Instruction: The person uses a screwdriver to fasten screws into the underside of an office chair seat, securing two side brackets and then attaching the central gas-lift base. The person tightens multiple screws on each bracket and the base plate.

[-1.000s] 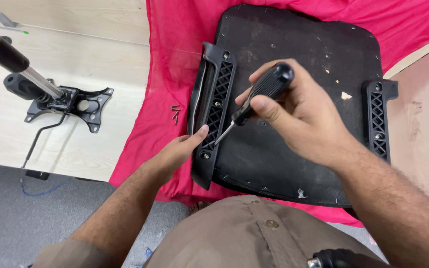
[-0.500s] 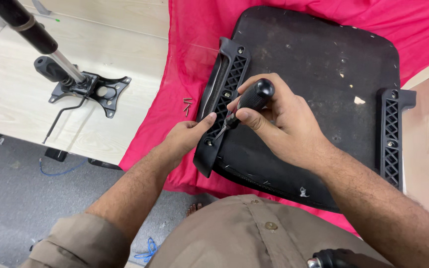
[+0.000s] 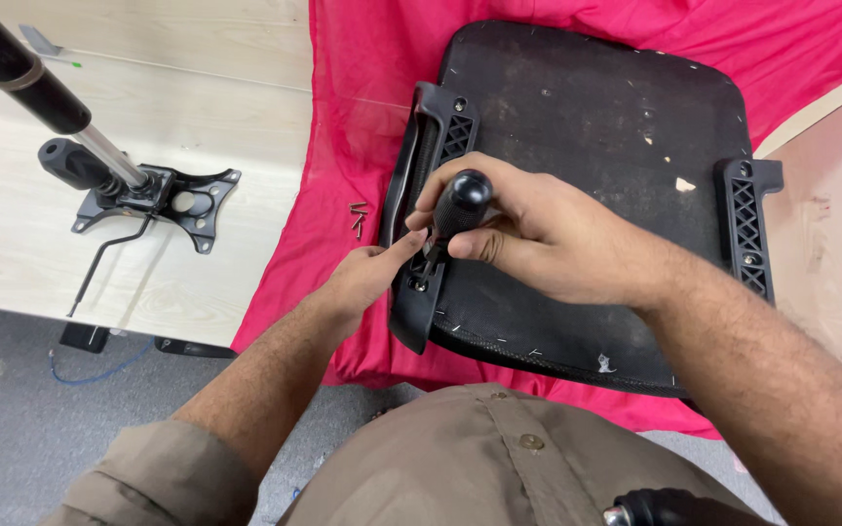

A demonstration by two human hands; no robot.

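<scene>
A black-handled screwdriver [image 3: 455,212] is gripped in the closed right hand [image 3: 538,239], its tip set down on the left armrest bracket [image 3: 421,195] of an upturned black chair seat [image 3: 596,185], which is laid on a red cloth [image 3: 343,175] over a pale wooden table [image 3: 148,107]. The bracket's edge, just beside the tip, is touched by the loosely curled fingers of the left hand [image 3: 367,278], in which nothing is held. A few small dark screws [image 3: 358,216] are seen on the cloth near the bracket, and a chair tilt mechanism with its gas cylinder [image 3: 129,185] is stood well apart on the table.
</scene>
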